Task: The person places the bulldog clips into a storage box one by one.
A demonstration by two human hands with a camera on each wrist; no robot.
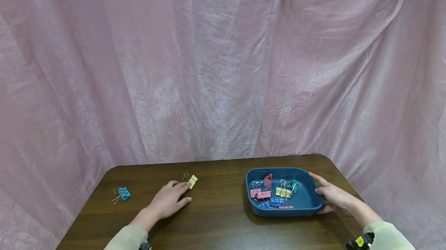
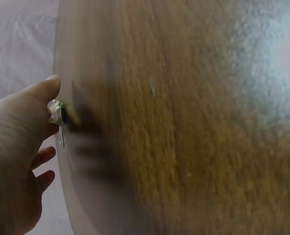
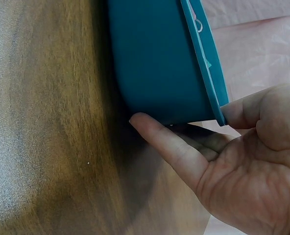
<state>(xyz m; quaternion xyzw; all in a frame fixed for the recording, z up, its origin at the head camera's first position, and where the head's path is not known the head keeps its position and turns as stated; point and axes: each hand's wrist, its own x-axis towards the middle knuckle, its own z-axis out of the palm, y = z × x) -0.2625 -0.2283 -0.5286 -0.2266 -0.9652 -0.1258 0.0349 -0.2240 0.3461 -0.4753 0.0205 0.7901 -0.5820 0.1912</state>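
Note:
My left hand reaches over the table with its fingertips at a yellow binder clip. Its thumb stands apart from the fingers. In the left wrist view the same clip shows between thumb and fingers, partly hidden. On the right, my right hand holds the end of a blue tray. From the right wrist, one digit lies against the tray's outer wall and another bends at its rim. Inside lie several binder clips, among them a yellow clip, a pink clip and a blue clip.
A teal binder clip lies by itself on the left of the dark wooden table. Behind the table's far edge hangs a pink curtain.

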